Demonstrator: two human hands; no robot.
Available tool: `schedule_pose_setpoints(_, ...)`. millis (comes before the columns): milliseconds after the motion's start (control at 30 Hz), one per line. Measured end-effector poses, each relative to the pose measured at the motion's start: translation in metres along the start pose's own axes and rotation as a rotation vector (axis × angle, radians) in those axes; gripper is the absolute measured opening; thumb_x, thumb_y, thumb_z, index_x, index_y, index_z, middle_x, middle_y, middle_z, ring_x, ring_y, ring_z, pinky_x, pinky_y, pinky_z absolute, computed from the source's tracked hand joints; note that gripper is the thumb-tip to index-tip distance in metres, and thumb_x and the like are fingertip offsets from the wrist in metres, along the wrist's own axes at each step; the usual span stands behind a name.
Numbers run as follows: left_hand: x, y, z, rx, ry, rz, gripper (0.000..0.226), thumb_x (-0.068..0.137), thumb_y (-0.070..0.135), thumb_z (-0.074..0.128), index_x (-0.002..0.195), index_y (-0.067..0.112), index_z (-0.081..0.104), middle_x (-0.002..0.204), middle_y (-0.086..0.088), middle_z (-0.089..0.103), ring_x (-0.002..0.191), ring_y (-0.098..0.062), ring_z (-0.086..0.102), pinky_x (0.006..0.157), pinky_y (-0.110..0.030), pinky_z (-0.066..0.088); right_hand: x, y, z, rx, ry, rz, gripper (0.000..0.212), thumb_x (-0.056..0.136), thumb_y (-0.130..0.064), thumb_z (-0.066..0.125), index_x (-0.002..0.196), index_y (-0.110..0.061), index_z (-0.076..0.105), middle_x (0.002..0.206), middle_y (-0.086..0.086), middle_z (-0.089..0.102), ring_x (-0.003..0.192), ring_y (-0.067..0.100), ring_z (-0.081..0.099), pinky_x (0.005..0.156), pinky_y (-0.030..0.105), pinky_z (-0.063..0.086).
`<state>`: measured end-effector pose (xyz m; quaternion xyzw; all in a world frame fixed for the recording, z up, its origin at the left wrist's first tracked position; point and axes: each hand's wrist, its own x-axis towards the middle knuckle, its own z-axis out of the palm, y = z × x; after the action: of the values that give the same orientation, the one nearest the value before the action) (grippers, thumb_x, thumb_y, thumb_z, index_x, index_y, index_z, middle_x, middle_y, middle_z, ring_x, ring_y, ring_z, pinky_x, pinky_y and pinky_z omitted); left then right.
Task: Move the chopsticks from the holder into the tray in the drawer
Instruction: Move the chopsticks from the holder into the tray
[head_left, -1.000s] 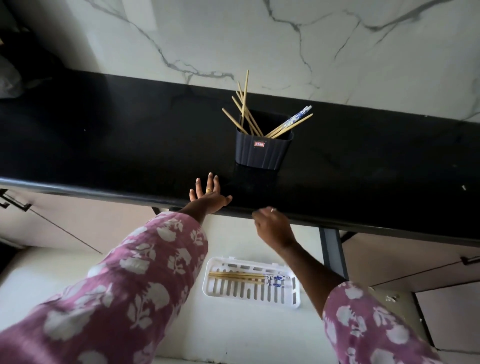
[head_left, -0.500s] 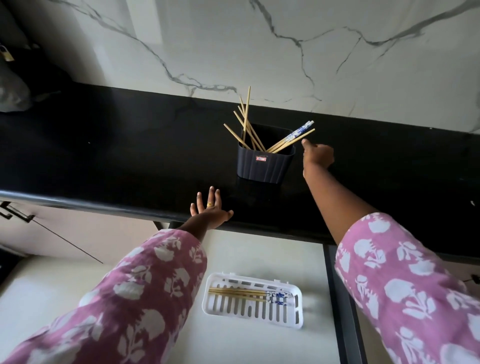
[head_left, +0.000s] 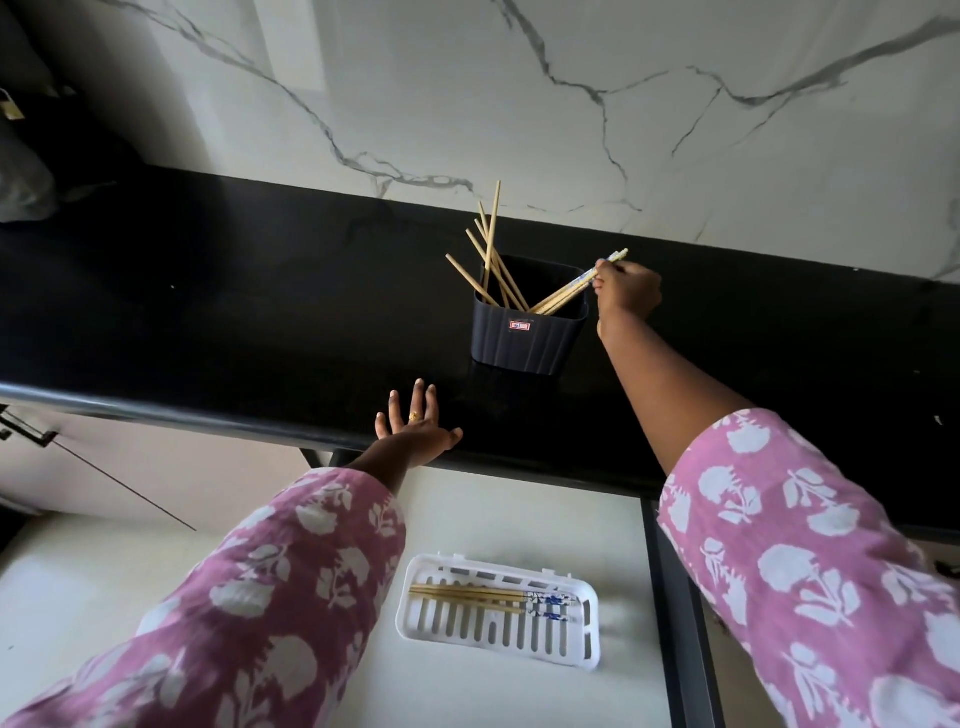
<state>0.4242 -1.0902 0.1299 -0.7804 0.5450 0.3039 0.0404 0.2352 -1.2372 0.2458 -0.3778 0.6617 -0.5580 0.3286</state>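
Right hand (head_left: 626, 291) pinching a pair of chopsticks in the holder; left hand (head_left: 415, 427) lying flat on the counter

The right hand's fingertips pinch the upper ends of two blue-and-white patterned chopsticks (head_left: 576, 286), whose lower ends sit inside the dark ribbed holder (head_left: 524, 345); several plain wooden chopsticks (head_left: 491, 249) lean to the left in the same holder; the holder stands on the black countertop (head_left: 208, 312) near the marble wall (head_left: 519, 104); the left hand rests relaxed at the counter's front edge, fingers spread and straight, a gold ring on one finger, grasping nothing; below, in the open drawer (head_left: 519, 519), a white slotted tray (head_left: 493, 647) holds a few chopsticks lying flat (head_left: 467, 595), their patterned ends to the right; both sleeves are pink with white flowers.
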Motion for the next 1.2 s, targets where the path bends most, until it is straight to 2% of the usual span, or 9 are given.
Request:
schedule_pose_setpoints(100,-0.001,0.0,0.001,-0.005,0.01,0.006,0.075,0.096,0.052,0.036,0.151,0.028,-0.009,0.157,0.012,-0.022,0.145,-0.026,-0.022,0.118,-0.045,-0.004,0.001,-0.01,-0.005,-0.038,0.023,-0.094,0.017,0.081,-0.012,0.063,0.084,0.003,0.072,0.065,0.01,0.061,0.063,0.018,0.057,0.072,0.041,0.056)
schedule_pose_setpoints(367,-0.004,-0.001,0.001,-0.01,0.028,0.015,0.075,0.096,0.053,0.035,0.152,0.027,-0.007,0.158,0.012,-0.02,0.145,-0.026,-0.021,0.117,-0.045,-0.005,-0.014,-0.061,-0.048,-0.022,0.118,-0.293,0.021,0.086,-0.015,0.058,0.091,0.0,0.072,0.08,0.015,0.071,0.074,0.019,0.065,0.077,0.034,0.055)
schedule_pose_setpoints(600,-0.009,-0.004,0.003,-0.024,0.047,0.053,0.075,0.096,0.053,0.034,0.152,0.027,-0.008,0.157,0.011,-0.021,0.144,-0.027,-0.024,0.116,-0.048,-0.009,-0.041,-0.082,-0.083,0.236,0.077,-0.44,0.015,0.088,-0.007,0.06,0.091,0.003,0.07,0.065,-0.005,0.061,0.052,-0.007,0.058,0.067,0.013,0.052)
schedule_pose_setpoints(767,-0.013,-0.009,0.002,-0.018,0.053,0.093,0.076,0.095,0.055,0.034,0.152,0.027,-0.007,0.158,0.012,-0.018,0.145,-0.025,-0.022,0.117,-0.048,-0.008,-0.071,-0.068,-0.088,0.279,-0.176,-0.421,0.019,0.085,-0.004,0.061,0.073,-0.017,0.068,0.052,-0.012,0.064,0.053,-0.001,0.058,0.061,0.017,0.051)
schedule_pose_setpoints(867,-0.013,-0.012,0.0,-0.023,0.049,0.099,0.079,0.093,0.057,0.038,0.152,0.029,-0.006,0.158,0.015,-0.016,0.146,-0.024,-0.021,0.117,-0.047,-0.007,-0.092,-0.048,-0.083,0.192,-0.378,-0.392,0.014,0.085,0.0,0.062,0.078,-0.011,0.069,0.053,-0.013,0.067,0.052,-0.003,0.059,0.059,0.013,0.05)
schedule_pose_setpoints(1000,-0.013,-0.012,-0.001,-0.012,0.033,0.102,0.079,0.093,0.058,0.038,0.152,0.029,-0.007,0.158,0.014,-0.017,0.145,-0.023,-0.021,0.117,-0.046,-0.008,-0.124,-0.007,-0.069,-0.218,-0.641,-0.42,0.017,0.082,-0.012,0.069,0.096,-0.004,0.074,0.084,0.01,0.074,0.074,0.01,0.062,0.072,0.021,0.05)
schedule_pose_setpoints(1067,-0.013,-0.012,0.0,-0.007,0.035,0.102,0.079,0.093,0.057,0.038,0.152,0.029,-0.007,0.158,0.015,-0.017,0.145,-0.024,-0.021,0.117,-0.047,-0.008,-0.147,0.019,-0.063,-0.404,-0.76,-0.432,0.023,0.082,-0.012,0.07,0.102,0.0,0.072,0.095,0.013,0.074,0.082,0.009,0.061,0.07,0.006,0.043)
schedule_pose_setpoints(1133,-0.012,-0.011,0.001,-0.003,0.04,0.099,0.078,0.094,0.056,0.037,0.152,0.029,-0.007,0.158,0.015,-0.017,0.145,-0.024,-0.021,0.117,-0.047,-0.008,-0.17,0.045,-0.057,-0.539,-0.904,-0.49,0.019,0.083,-0.012,0.068,0.097,0.001,0.073,0.09,0.014,0.074,0.077,0.009,0.06,0.06,0.004,0.037)
schedule_pose_setpoints(1200,-0.011,-0.011,0.001,-0.001,0.035,0.094,0.078,0.094,0.056,0.036,0.152,0.028,-0.008,0.158,0.014,-0.018,0.145,-0.025,-0.022,0.116,-0.048,-0.009,-0.193,0.071,-0.05,-0.683,-1.074,-0.525,0.019,0.086,-0.014,0.063,0.084,0.003,0.072,0.079,0.019,0.07,0.067,0.015,0.056,0.058,0.018,0.035)
